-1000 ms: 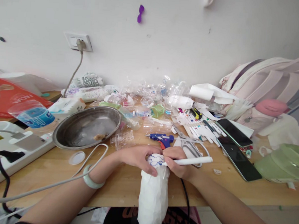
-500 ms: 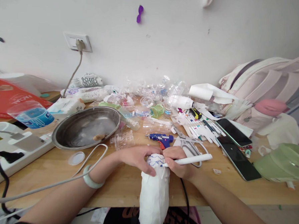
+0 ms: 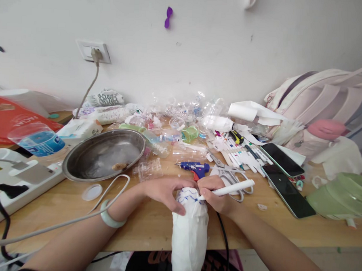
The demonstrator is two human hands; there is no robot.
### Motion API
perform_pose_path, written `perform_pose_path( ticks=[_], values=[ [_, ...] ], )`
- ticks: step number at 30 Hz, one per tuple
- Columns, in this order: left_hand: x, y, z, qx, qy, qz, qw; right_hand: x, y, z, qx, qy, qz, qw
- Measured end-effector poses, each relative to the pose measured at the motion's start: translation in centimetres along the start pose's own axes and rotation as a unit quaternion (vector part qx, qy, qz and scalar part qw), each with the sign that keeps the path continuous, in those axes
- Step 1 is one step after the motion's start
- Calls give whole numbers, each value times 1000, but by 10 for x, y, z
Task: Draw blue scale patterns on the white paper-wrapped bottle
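A white paper-covered bottle shape (image 3: pixel 189 237) stretches from my lap up to the table's front edge, its narrower top marked with blue wavy lines. My left hand (image 3: pixel 167 194) curls round that top from the left, thumb on the near side. In my right hand (image 3: pixel 216 196) is a white marker (image 3: pixel 234 188), its blue tip against the marked part. Just beyond my hands lie a blue glue gun (image 3: pixel 194 167) and a pair of scissors (image 3: pixel 227 173).
A metal basin (image 3: pixel 104 155) stands left, near a white power strip (image 3: pixel 20 192) and a loose cable. Several markers (image 3: pixel 234 152), clear plastic pieces and two phones (image 3: pixel 288 193) lie behind and to the right. A green cup (image 3: pixel 343 196) and a pink backpack (image 3: pixel 325 98) are far right.
The white bottle shape has shifted slightly right and turned a little under my left hand. The marker's back end has dropped slightly left, its tip still at the blue lines.
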State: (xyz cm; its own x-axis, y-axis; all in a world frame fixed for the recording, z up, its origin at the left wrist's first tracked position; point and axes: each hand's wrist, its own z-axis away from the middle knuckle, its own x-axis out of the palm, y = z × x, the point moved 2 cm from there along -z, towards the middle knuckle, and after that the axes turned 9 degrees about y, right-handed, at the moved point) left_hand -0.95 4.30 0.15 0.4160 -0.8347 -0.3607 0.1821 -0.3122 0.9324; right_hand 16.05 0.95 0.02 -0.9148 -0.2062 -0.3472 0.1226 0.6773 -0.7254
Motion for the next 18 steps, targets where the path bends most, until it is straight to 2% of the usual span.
perform_pose_path(
  ticks=[7, 18],
  values=[
    [0, -2, 0, 9, -7, -33, 999, 0, 0, 0, 27, 11, -6, 1000],
    [2, 3, 0, 26, 0, -26, 999, 0, -2, -1, 21, -1, 1, 1000]
  ],
)
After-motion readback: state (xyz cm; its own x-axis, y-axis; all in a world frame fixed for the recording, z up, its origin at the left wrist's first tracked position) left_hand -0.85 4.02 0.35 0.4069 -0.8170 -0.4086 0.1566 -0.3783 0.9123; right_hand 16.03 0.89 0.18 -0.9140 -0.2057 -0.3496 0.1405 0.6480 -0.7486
